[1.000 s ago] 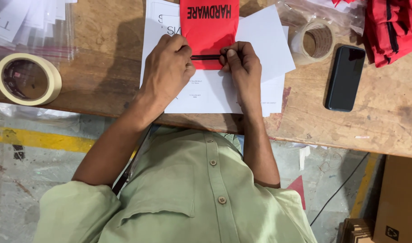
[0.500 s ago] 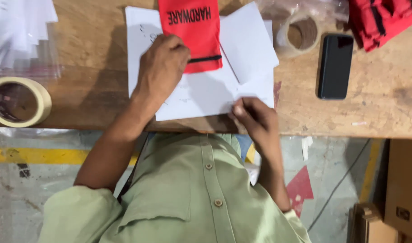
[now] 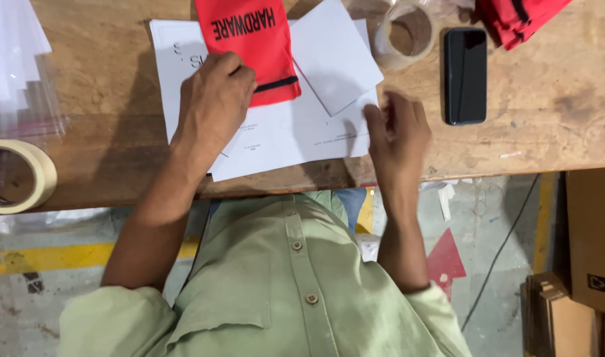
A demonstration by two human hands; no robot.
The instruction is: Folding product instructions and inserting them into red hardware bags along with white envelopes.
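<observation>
left hand (image 3: 213,106) pressing red pouch (image 3: 253,49) on white sheets (image 3: 282,132) | right hand (image 3: 398,129) open beside sheets

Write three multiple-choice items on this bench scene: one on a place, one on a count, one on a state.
1. Where does the phone lie?
A. right of the clear tape roll
B. on the red pouch
C. on the floor

2. How many tape rolls show?
A. one
B. two
C. four

3. What is the left hand doing?
A. holding the phone
B. hanging off the bench
C. pressing on the pouch and papers

Answers: 1 A, it lies on bare wood beside the clear roll; 2 B, the clear roll and the beige roll; 3 C, it rests on them, while the right hand is empty.
</observation>
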